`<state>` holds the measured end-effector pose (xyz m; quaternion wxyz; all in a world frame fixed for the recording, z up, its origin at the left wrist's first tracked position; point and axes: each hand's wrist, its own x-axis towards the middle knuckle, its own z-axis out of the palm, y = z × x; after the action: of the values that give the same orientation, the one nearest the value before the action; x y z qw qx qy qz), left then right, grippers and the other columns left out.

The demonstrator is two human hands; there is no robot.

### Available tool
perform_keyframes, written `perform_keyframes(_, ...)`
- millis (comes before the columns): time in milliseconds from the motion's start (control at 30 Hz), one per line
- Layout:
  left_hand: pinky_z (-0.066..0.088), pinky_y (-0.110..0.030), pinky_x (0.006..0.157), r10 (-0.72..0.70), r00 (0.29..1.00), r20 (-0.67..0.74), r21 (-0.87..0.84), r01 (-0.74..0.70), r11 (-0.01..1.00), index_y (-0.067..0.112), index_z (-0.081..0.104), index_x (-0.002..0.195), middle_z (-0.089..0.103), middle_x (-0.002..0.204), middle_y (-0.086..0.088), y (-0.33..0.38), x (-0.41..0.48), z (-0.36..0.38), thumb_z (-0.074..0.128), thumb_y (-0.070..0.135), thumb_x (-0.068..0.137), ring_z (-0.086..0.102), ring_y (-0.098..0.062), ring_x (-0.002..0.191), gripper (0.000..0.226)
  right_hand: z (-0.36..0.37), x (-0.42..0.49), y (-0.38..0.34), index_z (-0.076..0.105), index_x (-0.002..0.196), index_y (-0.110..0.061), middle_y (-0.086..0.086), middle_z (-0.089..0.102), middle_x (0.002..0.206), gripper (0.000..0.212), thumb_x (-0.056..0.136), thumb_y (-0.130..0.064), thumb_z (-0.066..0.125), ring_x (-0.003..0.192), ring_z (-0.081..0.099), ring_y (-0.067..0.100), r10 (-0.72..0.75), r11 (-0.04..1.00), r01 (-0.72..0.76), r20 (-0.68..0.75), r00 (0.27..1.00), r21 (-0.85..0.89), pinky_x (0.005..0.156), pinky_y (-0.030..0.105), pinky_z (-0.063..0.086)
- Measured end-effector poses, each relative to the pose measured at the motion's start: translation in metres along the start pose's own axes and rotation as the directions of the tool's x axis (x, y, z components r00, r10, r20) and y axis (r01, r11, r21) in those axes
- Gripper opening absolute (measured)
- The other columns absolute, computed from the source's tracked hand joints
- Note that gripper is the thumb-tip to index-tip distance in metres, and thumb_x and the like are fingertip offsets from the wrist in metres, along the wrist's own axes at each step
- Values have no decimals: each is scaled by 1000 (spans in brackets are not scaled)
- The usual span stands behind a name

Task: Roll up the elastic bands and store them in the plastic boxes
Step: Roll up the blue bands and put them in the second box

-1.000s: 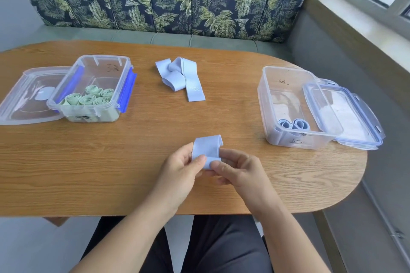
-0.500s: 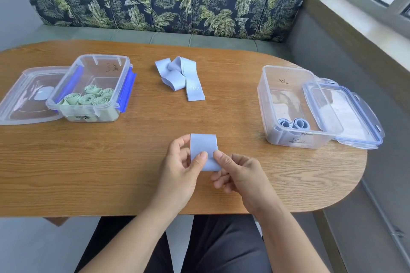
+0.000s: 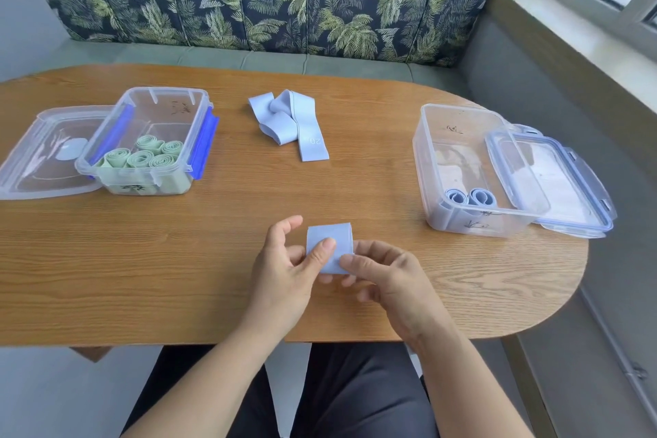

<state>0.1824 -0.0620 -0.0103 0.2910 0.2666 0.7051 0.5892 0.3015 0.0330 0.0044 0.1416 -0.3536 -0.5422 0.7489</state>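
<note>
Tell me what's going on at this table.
A person holds a folded blue band over the table, pinched between the left hand and the right hand. The left box is open and holds green rolls. The right box is open with two blue rolls inside. More loose bands lie unrolled at the far middle of the table.
</note>
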Motion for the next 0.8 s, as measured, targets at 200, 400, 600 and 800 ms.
perform_keyframes(200, 52, -31, 81, -142, 985, 96, -113, 153, 982, 27, 38, 139, 74, 95, 6, -3, 3, -3, 72, 41, 82, 68, -6, 88, 68, 0, 6, 6, 68, 92, 1, 19, 66, 78, 19, 82, -15, 73, 57, 56, 14, -6, 999, 10, -101, 995, 33, 48, 20, 41)
perform_keyframes(400, 46, -22, 74, -101, 987, 122, -197, 124, 973, 25, 41, 137, 74, 100, 2, -3, 5, -5, 74, 16, 82, 66, -3, 81, 64, 1, 6, 5, 66, 92, -2, 14, 64, 67, 21, 88, -22, 69, 45, 55, 13, 37, 999, -35, -117, 992, 18, 40, 18, 37)
perform_keyframes(600, 53, -23, 72, -132, 990, 39, -146, 137, 980, 21, 50, 132, 74, 98, -3, -2, 6, -4, 71, 26, 86, 71, -16, 87, 51, 0, 1, 2, 72, 79, -18, 14, 71, 76, 19, 88, -34, 66, 58, 64, 17, 38, 999, -37, -45, 998, 12, 48, 20, 43)
perform_keyframes(800, 51, -17, 67, -161, 979, 127, -132, 177, 975, 18, 66, 114, 75, 96, 0, 0, 5, -6, 74, 42, 71, 70, -6, 83, 50, 0, 1, 2, 68, 101, -7, 8, 72, 85, 20, 82, -12, 74, 67, 64, 13, -64, 996, 60, -51, 997, -63, 55, 21, 47)
